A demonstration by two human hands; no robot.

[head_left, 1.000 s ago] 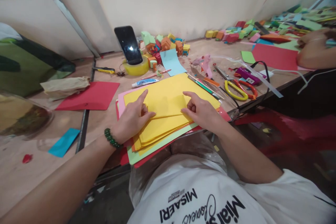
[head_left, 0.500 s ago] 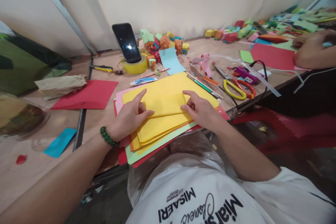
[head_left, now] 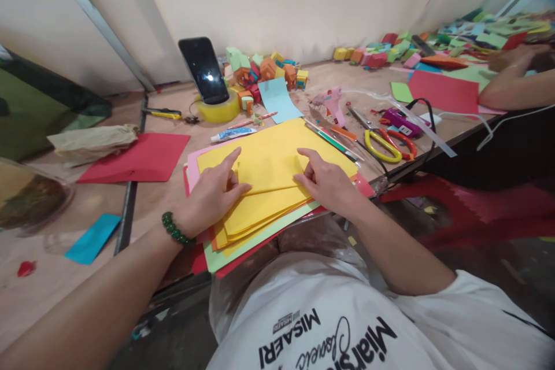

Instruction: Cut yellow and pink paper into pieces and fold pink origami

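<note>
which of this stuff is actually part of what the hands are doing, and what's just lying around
Seems in use:
- yellow paper, between left hand and right hand
- yellow sheets beneath it

Seems just lying around:
- pink glue gun
- yellow-handled scissors
- phone propped up at the yellow tape roll
- blue paper piece
- left-side red sheet
</note>
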